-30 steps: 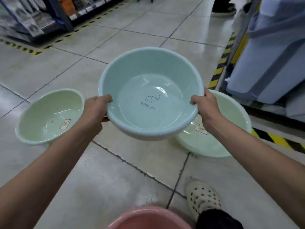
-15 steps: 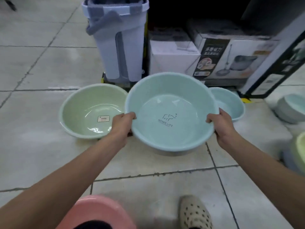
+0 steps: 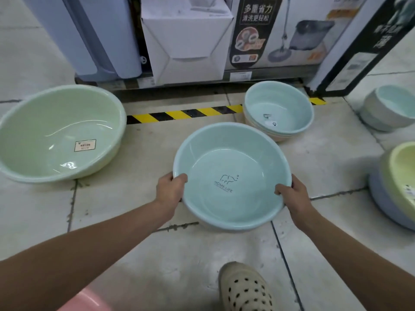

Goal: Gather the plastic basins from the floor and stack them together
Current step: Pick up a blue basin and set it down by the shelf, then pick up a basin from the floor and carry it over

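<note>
I hold a light blue basin (image 3: 226, 158) with an elephant logo over the floor tiles. My left hand (image 3: 170, 188) grips its left rim and my right hand (image 3: 292, 193) grips its right rim, thumbs inside. Behind it to the right stands a stack of basins (image 3: 278, 108) with a light blue one on top. A large pale green basin (image 3: 60, 131) lies on the floor at the left. Another stack, yellow-green over blue (image 3: 395, 185), sits at the right edge. A grey-and-blue stack (image 3: 388, 108) stands at the far right.
Boxed mop sets (image 3: 280, 30) and a white box (image 3: 186, 41) fill the low shelf ahead, behind a yellow-black floor stripe (image 3: 184, 114). A tall lavender bin (image 3: 94, 34) stands at the upper left. My shoe (image 3: 244, 288) and a pink basin rim (image 3: 85, 301) are near the bottom.
My view has swung right toward the shelf. The blue basin, still gripped by both hands, has come lower and nearer the blue-topped stack; the green basin now lies further left.
</note>
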The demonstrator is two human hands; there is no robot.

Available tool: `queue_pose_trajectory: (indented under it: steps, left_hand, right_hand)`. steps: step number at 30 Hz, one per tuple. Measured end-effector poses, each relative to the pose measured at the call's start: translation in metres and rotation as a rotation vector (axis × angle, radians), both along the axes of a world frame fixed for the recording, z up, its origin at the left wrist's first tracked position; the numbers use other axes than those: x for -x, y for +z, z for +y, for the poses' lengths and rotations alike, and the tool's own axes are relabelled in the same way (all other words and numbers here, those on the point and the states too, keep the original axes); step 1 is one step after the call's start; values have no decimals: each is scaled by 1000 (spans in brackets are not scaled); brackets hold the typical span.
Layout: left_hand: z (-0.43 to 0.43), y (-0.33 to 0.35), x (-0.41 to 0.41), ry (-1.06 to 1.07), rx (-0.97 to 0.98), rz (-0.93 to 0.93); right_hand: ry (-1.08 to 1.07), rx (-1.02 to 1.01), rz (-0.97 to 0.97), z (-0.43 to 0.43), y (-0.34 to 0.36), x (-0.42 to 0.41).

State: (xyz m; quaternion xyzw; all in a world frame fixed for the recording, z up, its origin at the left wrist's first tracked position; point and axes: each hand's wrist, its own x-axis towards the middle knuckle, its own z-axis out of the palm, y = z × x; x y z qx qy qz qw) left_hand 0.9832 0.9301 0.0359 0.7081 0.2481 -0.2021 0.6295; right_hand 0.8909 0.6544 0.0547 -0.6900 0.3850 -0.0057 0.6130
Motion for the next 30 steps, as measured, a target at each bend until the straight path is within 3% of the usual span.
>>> queue_pose_trajectory:
  steps: [6, 10, 14, 16, 20, 24, 26, 30]
  left_hand:
    - [-6, -11, 2, -34, 28, 3]
    - [3, -6, -3, -165, 45, 52]
    - [22, 7, -12, -227, 117, 115]
    - [40, 14, -22, -161, 121, 80]
    - [101, 39, -54, 77, 76, -106]
    - [195, 61, -85, 370, -193, -236]
    - [248, 61, -96, 493, -343, -235]
    - [325, 33, -100, 624, -589, -51]
  right_hand:
    - [-37, 22, 27, -6, -20, 8]
    - [-54, 99, 82, -3, -18, 1]
    - [-98, 322, 95, 11, 3, -23]
    - [-28, 435, 5, 29, 20, -40]
    - [190, 472, -154, 86, 46, -78]
    - [353, 360, -220, 155, 49, -133]
    - [414, 297, -207, 192, 41, -168]
    - [477, 153, -109, 272, 18, -237]
